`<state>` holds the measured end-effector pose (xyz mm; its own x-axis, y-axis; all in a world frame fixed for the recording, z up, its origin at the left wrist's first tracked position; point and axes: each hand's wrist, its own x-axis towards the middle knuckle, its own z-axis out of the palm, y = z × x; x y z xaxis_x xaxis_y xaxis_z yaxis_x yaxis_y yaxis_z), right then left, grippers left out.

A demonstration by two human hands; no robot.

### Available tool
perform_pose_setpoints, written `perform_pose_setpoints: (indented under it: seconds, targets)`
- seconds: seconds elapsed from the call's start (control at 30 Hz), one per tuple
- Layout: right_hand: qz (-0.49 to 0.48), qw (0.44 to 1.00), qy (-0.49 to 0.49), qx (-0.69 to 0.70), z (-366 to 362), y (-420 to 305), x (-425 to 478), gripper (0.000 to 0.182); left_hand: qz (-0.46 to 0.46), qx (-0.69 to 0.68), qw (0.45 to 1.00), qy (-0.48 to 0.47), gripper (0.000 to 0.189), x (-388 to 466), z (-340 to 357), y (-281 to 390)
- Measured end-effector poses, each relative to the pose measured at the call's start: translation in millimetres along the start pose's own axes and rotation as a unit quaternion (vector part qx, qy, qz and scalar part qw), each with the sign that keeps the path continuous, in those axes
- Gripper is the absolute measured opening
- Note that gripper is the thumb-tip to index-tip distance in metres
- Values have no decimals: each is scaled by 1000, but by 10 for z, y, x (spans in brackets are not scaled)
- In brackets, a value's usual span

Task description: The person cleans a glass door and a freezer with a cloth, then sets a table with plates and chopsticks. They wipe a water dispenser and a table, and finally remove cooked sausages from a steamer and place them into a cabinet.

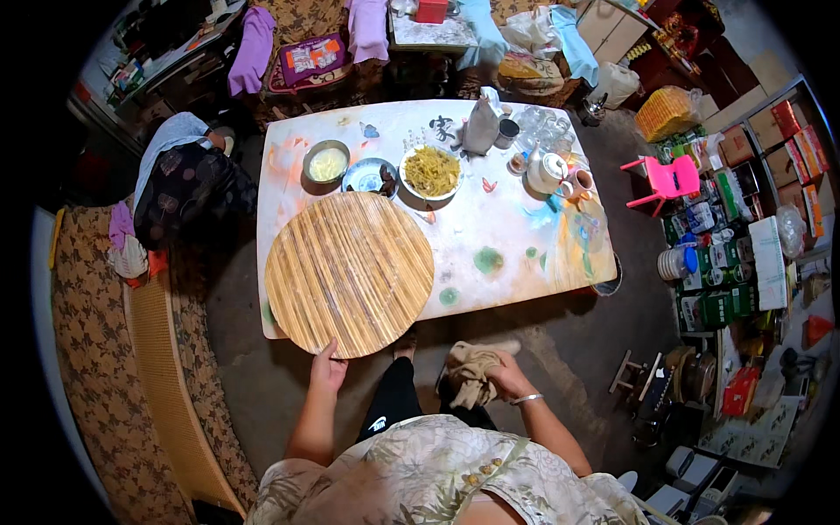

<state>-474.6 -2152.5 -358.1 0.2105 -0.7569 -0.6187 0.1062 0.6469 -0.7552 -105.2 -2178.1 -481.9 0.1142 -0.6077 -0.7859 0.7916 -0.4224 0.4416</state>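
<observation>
My left hand (328,369) grips the near edge of a round slatted board, bamboo or wood (351,272), which lies over the left front part of the table (499,262). In my right hand (510,378) is a crumpled beige-brown cloth (471,374), held off the table's front edge. Behind the board stand a bowl of pale food (326,164), a blue-and-white plate with dark pieces (362,176), partly under or behind the board's far edge, and a white dish of yellow-green shredded food (431,172).
A white teapot (546,170), a mug (580,183), a dark canister (506,133) and several glasses (548,128) crowd the table's far right. Another person (190,177) is bent over at the left beside a patterned sofa (98,328). A pink child's chair (669,177) stands right.
</observation>
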Motion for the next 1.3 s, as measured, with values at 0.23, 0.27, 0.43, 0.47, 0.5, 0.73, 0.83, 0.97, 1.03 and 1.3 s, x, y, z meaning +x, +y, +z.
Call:
perform_pose_setpoints:
  seconds: [0.23,0.27,0.43,0.47,0.5,0.73,0.83,0.97,1.03,1.3]
  targets:
    - [63,977,-39,201,61,13,442,34,58,58,988,-128,55,-686,737,-90]
    - [68,977,-47,196,79,-115,446,34,35,82,983,-158,55,-719,790,-111]
    - [170,975,57,132,-220,-240,240,32,-95,136,947,-275,51,-740,1112,-261]
    - [102,984,80,125,-296,-116,206,31,-112,132,943,-284,50,-707,1133,-333]
    - [110,980,97,133,-422,-5,130,29,-131,130,938,-293,50,-667,1139,-382]
    - [85,927,282,233,-1004,239,-886,30,-231,73,970,37,76,2,436,-423]
    - [61,882,352,306,-1251,523,-1345,31,-177,27,978,103,64,319,285,-350]
    - [4,839,419,346,-1226,909,-1826,40,-84,-93,991,48,49,661,60,-428]
    - [-9,786,453,421,-1002,987,-2008,32,-50,-64,996,-27,50,716,-108,-492]
    - [-52,606,540,582,-540,2042,-2693,43,-63,81,995,-9,43,1064,-407,-193]
